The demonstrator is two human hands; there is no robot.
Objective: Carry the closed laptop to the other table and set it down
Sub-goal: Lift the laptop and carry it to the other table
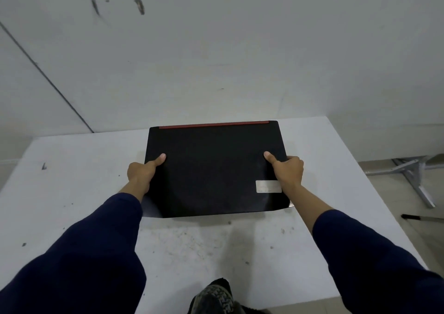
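A closed black laptop (213, 169) with a red strip along its far edge and a pale sticker near its right side is over the white table (84, 193). My left hand (141, 173) grips its left edge, thumb on the lid. On the opposite edge my right hand (287, 172) grips the same way, thumb on top. The laptop's near edge looks slightly raised above the tabletop, casting a shadow; whether the far edge touches the table I cannot tell.
The white table is scuffed and speckled and stands against a grey-white wall (216, 49). A metal frame (413, 174) lies on the floor at the right, with a dark stick-like object (418, 217) near it. A shoe (213, 297) shows at the table's near edge.
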